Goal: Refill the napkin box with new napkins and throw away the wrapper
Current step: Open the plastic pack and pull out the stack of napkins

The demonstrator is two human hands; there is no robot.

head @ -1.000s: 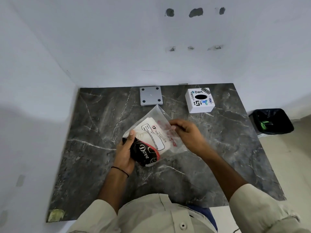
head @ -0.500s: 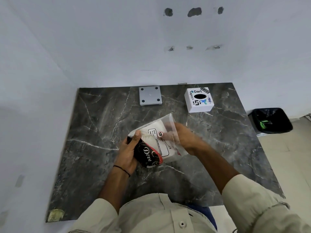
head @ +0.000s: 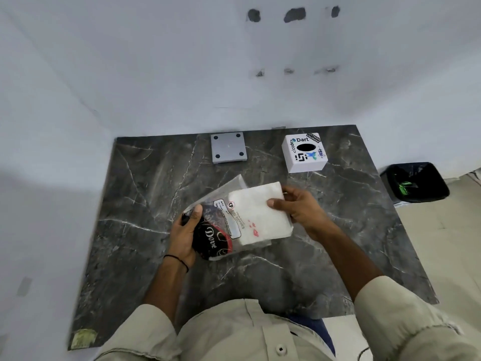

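White napkins [head: 260,214], pinched in the right hand [head: 302,211], are half out of the wrapper [head: 216,235] clamped by the left hand [head: 183,235] at mid-table; next, I judge, comes pulling them free toward the napkin box [head: 304,153] far right.

marble table [head: 145,256]: box [head: 304,155], plate [head: 228,147].
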